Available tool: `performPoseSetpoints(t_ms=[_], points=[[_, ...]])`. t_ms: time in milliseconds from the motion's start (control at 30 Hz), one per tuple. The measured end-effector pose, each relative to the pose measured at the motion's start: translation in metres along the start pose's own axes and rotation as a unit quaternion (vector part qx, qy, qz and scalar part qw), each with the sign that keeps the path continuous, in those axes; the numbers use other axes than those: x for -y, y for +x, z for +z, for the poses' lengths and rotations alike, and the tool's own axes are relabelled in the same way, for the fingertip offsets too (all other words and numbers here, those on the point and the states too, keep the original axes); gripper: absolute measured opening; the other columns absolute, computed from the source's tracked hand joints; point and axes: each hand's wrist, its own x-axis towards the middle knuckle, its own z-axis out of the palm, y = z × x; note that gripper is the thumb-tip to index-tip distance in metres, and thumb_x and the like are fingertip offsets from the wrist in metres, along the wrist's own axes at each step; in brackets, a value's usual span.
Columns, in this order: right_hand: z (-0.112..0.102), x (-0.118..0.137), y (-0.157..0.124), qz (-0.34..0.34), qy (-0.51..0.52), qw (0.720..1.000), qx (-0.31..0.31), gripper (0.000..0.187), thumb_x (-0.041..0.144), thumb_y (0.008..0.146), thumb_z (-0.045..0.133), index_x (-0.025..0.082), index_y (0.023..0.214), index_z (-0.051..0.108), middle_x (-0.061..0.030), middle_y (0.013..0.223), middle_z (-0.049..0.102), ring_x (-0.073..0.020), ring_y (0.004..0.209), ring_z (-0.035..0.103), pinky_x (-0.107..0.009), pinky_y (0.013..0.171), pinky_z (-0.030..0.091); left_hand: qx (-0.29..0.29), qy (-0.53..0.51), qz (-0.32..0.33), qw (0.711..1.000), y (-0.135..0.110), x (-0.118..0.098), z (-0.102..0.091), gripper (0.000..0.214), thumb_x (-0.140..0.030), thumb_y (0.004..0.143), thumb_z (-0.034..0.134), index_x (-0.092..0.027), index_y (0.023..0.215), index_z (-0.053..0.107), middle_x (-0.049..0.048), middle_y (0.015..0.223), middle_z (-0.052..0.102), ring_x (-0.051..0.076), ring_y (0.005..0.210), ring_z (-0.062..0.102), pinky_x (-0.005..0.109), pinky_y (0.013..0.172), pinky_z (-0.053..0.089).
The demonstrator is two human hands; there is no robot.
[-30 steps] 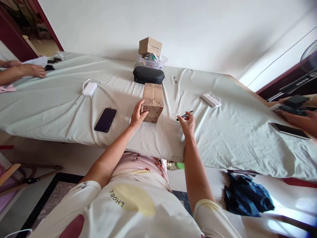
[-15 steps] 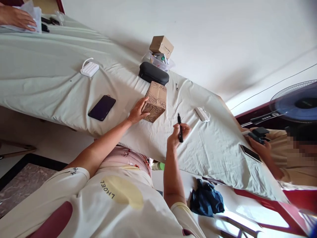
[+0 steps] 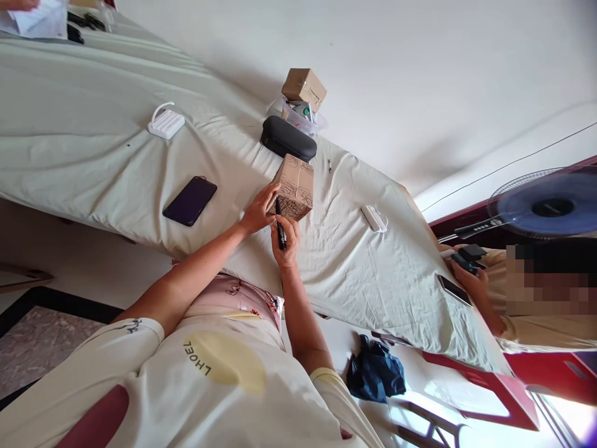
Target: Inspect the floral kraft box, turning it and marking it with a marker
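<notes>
A small cardboard box (image 3: 298, 180) with dark drawn lines on its top and near side stands on the cloth-covered table. My left hand (image 3: 259, 210) grips its left side, thumb toward the near face. In my right hand (image 3: 288, 242) is a black marker (image 3: 280, 233), held like a pen, with its tip up against the left part of the box's near face. Whether the tip touches the cardboard I cannot tell. A black zip case (image 3: 288, 138) lies right behind the box.
Behind the case, a plastic tub (image 3: 298, 118) and another cardboard box (image 3: 304, 87) stand near the wall. A phone (image 3: 190, 200) and white power bank (image 3: 166, 124) lie left; another white device (image 3: 374, 219) lies right. A person (image 3: 471, 274) sits at the right end beside a fan (image 3: 553, 205).
My right hand has moved left with the marker, from over the bare cloth to the box's near face. My left hand has stayed on the box.
</notes>
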Motion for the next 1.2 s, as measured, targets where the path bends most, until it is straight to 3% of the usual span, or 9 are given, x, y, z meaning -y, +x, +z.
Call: performPoseSetpoints(t_ms=[167, 400, 533, 633, 700, 900, 1000, 1067, 1200], points=[[0.0, -0.004, -0.004, 0.041, -0.034, 0.998, 0.025, 0.024, 0.037, 0.103, 0.05, 0.024, 0.11, 0.069, -0.0081, 0.103, 0.073, -0.0221, 0.1, 0.069, -0.041, 0.095, 0.056, 0.01, -0.006, -0.007, 1.0, -0.001, -0.003, -0.002, 0.091, -0.064, 0.091, 0.065, -0.021, 0.162, 0.027, 0.0178, 0.166, 0.038, 0.032, 0.156, 0.034, 0.047, 0.129, 0.03], [-0.005, -0.009, -0.004, 0.054, -0.001, 0.993, -0.107, 0.019, 0.034, 0.103, 0.052, 0.023, 0.109, 0.066, -0.0064, 0.101, 0.071, -0.0206, 0.097, 0.069, -0.039, 0.091, 0.056, 0.011, 0.006, 0.009, 1.0, -0.001, -0.001, -0.002, 0.093, -0.065, 0.091, 0.064, -0.023, 0.163, 0.023, 0.0166, 0.166, 0.038, 0.033, 0.156, 0.034, 0.049, 0.129, 0.03], [-0.002, -0.007, 0.0, 0.049, -0.006, 0.997, -0.059, 0.021, 0.035, 0.103, 0.051, 0.024, 0.111, 0.067, -0.0084, 0.106, 0.071, -0.0214, 0.103, 0.068, -0.041, 0.097, 0.055, 0.006, 0.007, 0.007, 1.0, -0.001, 0.0, -0.002, 0.094, -0.067, 0.091, 0.062, -0.021, 0.163, 0.024, 0.0183, 0.166, 0.038, 0.033, 0.156, 0.034, 0.048, 0.129, 0.03], [0.002, -0.007, -0.003, 0.052, -0.017, 0.998, 0.014, 0.022, 0.038, 0.101, 0.052, 0.024, 0.105, 0.068, -0.0083, 0.099, 0.073, -0.0223, 0.096, 0.069, -0.041, 0.092, 0.056, 0.003, 0.002, -0.005, 1.0, -0.001, 0.0, 0.0, 0.091, -0.061, 0.091, 0.066, -0.021, 0.162, 0.026, 0.0182, 0.166, 0.038, 0.032, 0.156, 0.035, 0.046, 0.129, 0.03], [0.002, -0.006, -0.007, 0.063, -0.022, 0.997, 0.026, 0.024, 0.041, 0.1, 0.053, 0.023, 0.102, 0.069, -0.0076, 0.094, 0.073, -0.0225, 0.09, 0.069, -0.041, 0.088, 0.057, 0.001, -0.002, -0.018, 1.0, -0.002, 0.0, 0.001, 0.09, -0.055, 0.091, 0.069, -0.021, 0.162, 0.025, 0.0176, 0.166, 0.037, 0.031, 0.156, 0.035, 0.045, 0.13, 0.029], [-0.031, 0.002, -0.002, 0.089, -0.045, 0.988, -0.118, 0.027, 0.045, 0.103, 0.049, 0.024, 0.107, 0.066, -0.0076, 0.097, 0.068, -0.0223, 0.094, 0.068, -0.043, 0.091, 0.057, 0.002, -0.001, -0.024, 1.0, -0.004, 0.001, 0.003, 0.092, -0.039, 0.088, 0.072, -0.023, 0.164, 0.021, 0.0155, 0.168, 0.036, 0.029, 0.158, 0.033, 0.045, 0.131, 0.027], [-0.062, -0.016, 0.019, 0.108, -0.092, 0.975, -0.173, 0.033, 0.046, 0.104, 0.047, 0.025, 0.122, 0.063, -0.0091, 0.11, 0.065, -0.023, 0.106, 0.067, -0.045, 0.097, 0.056, 0.007, 0.002, -0.057, 0.998, -0.006, 0.001, 0.003, 0.095, -0.033, 0.085, 0.074, -0.021, 0.164, 0.022, 0.018, 0.166, 0.038, 0.031, 0.155, 0.037, 0.05, 0.128, 0.032], [-0.078, -0.042, 0.034, 0.136, -0.106, 0.97, -0.17, 0.042, 0.047, 0.104, 0.045, 0.023, 0.136, 0.056, -0.0112, 0.121, 0.062, -0.0234, 0.115, 0.065, -0.046, 0.103, 0.054, 0.011, 0.002, -0.089, 0.996, -0.007, 0.002, 0.003, 0.098, -0.032, 0.082, 0.076, -0.022, 0.164, 0.024, 0.0182, 0.163, 0.043, 0.033, 0.151, 0.043, 0.054, 0.124, 0.037], [-0.088, -0.098, 0.041, 0.234, -0.168, 0.957, -0.041, 0.058, 0.051, 0.096, 0.055, 0.016, 0.141, 0.054, -0.0167, 0.127, 0.063, -0.0276, 0.121, 0.06, -0.049, 0.107, 0.049, 0.006, 0.014, -0.11, 0.994, -0.009, 0.001, 0.002, 0.097, -0.032, 0.08, 0.077, -0.022, 0.163, 0.027, 0.0181, 0.162, 0.045, 0.033, 0.149, 0.046, 0.053, 0.121, 0.041]])
